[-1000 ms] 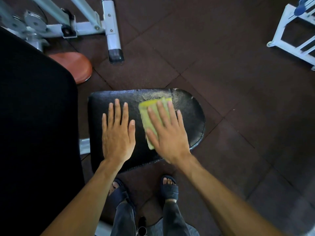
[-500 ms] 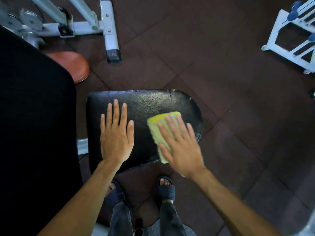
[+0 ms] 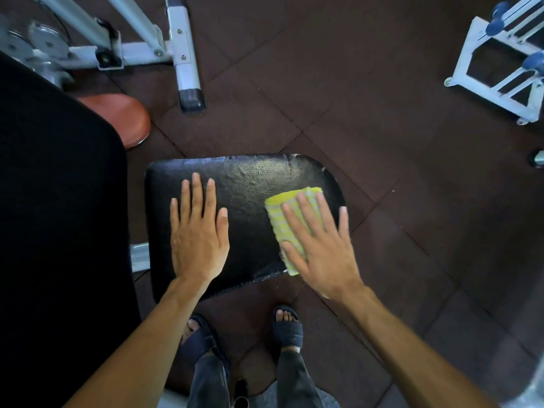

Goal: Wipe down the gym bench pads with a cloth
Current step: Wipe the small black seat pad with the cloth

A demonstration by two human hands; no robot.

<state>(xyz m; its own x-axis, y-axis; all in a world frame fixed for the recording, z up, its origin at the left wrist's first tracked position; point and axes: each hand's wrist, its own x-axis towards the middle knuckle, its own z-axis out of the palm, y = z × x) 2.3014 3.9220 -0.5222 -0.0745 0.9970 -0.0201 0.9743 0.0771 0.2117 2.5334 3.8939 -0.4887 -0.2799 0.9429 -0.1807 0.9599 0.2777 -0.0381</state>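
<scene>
At centre frame, the right hand (image 3: 321, 245), fingers flat, pressed the yellow cloth (image 3: 287, 228) onto the black seat pad (image 3: 250, 184), now farther right than earlier; the left hand (image 3: 198, 231) stayed flat.

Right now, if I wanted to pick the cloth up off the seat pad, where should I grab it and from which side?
Probably the far end of the cloth, from above. It lies folded flat on the seat pad under the straight fingers of the right hand, and that yellow edge sticks out past the fingertips, so a thumb and finger could pinch it there.
</scene>
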